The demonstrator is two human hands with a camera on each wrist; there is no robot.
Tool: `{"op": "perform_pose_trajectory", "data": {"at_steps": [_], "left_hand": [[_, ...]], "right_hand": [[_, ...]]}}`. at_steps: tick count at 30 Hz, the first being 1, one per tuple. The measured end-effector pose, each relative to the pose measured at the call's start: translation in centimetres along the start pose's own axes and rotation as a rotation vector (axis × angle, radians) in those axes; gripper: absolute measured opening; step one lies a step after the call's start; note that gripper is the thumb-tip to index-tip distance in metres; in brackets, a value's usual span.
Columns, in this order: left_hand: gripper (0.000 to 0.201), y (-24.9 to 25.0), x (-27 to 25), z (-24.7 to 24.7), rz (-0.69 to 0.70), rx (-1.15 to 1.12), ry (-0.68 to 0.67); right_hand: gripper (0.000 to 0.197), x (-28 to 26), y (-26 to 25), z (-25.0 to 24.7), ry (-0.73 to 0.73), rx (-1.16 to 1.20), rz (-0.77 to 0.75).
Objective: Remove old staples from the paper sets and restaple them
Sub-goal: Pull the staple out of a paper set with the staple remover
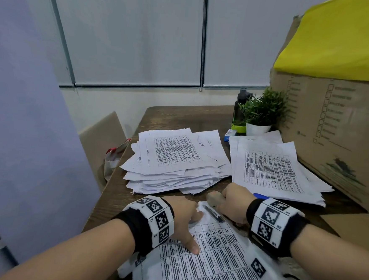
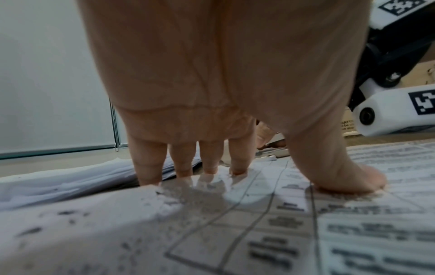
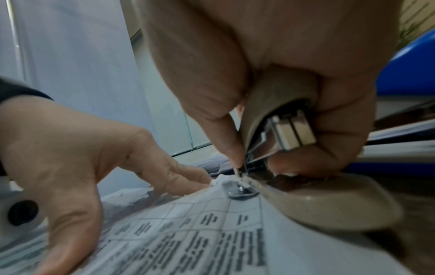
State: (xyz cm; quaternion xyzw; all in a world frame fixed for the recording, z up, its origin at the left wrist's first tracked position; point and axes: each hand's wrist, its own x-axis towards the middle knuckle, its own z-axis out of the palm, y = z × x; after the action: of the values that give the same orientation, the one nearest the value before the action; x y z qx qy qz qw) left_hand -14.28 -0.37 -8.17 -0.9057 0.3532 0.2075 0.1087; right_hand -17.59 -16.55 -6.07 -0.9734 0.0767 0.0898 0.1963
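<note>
A stapled paper set (image 1: 214, 262) printed with tables lies at the table's near edge. My left hand (image 1: 182, 214) presses it flat with straight fingers (image 2: 209, 167) and thumb spread on the sheet (image 2: 235, 232). At the sheet's top corner, my right hand (image 1: 233, 204) grips a beige stapler (image 3: 282, 104). Its head is tipped up and its nose points down at the corner. Its beige base (image 3: 329, 201) rests at the paper (image 3: 188, 232) edge, with the metal anvil (image 3: 237, 188) showing. A slim metal piece (image 1: 213, 214) lies on the paper beside that hand.
A thick untidy paper pile (image 1: 173, 161) sits behind my hands, a flatter pile (image 1: 271, 167) to its right. A blue object (image 1: 260, 196) lies behind my right hand. A large cardboard box (image 1: 337, 128) fills the right side, with a potted plant (image 1: 262, 110) and dark bottle (image 1: 240, 104) beside it.
</note>
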Motion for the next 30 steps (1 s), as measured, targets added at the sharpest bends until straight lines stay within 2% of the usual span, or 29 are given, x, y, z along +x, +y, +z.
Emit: {"op": "perform_pose_trajectory", "data": {"at_steps": [1, 2, 4, 5, 10, 15, 19, 22, 24, 26, 28, 30], "left_hand": [[0.134, -0.1, 0.2, 0.1, -0.007, 0.005, 0.001], [0.130, 0.0, 0.1, 0.1, -0.023, 0.006, -0.004], [0.103, 0.2, -0.1, 0.0, -0.046, 0.009, -0.005], [0.095, 0.2, 0.0, 0.1, -0.043, 0.008, 0.001], [0.102, 0.1, 0.2, 0.5, -0.040, 0.038, -0.007], [0.097, 0.4, 0.2, 0.5, -0.018, 0.071, 0.000], [0.087, 0.5, -0.2, 0.3, 0.018, 0.059, 0.056], [0.086, 0.2, -0.4, -0.2, 0.014, 0.010, 0.033], [0.075, -0.1, -0.7, -0.4, -0.033, -0.047, 0.021], [0.047, -0.8, -1.1, -0.6, -0.102, -0.149, 0.113], [0.047, -1.4, -1.4, -1.2, -0.158, -0.314, 0.261], [0.062, -1.7, -1.6, -1.9, -0.177, -0.534, 0.385]], "right_hand": [[0.028, 0.1, -0.1, 0.0, 0.009, 0.015, -0.001], [0.028, 0.0, -0.1, -0.1, 0.011, 0.026, -0.001], [0.026, -0.4, 0.4, -0.2, -0.002, 0.047, -0.012], [0.025, -0.6, 0.7, -0.2, -0.005, 0.064, -0.025], [0.025, -0.7, 1.5, -0.3, -0.017, 0.115, -0.025], [0.034, 0.8, 0.0, 0.4, 0.044, 0.153, 0.006], [0.019, 1.1, -1.1, -0.1, 0.062, 0.095, -0.071], [0.021, 0.5, -0.2, -0.9, 0.083, 0.209, -0.075], [0.017, -0.3, 0.5, -1.3, 0.075, 0.251, -0.067], [0.014, -1.4, 1.1, -2.0, 0.058, 0.311, -0.072], [0.014, -2.2, 1.5, -2.4, 0.061, 0.374, -0.092], [0.013, -2.8, 1.4, -2.6, 0.070, 0.408, -0.137]]}}
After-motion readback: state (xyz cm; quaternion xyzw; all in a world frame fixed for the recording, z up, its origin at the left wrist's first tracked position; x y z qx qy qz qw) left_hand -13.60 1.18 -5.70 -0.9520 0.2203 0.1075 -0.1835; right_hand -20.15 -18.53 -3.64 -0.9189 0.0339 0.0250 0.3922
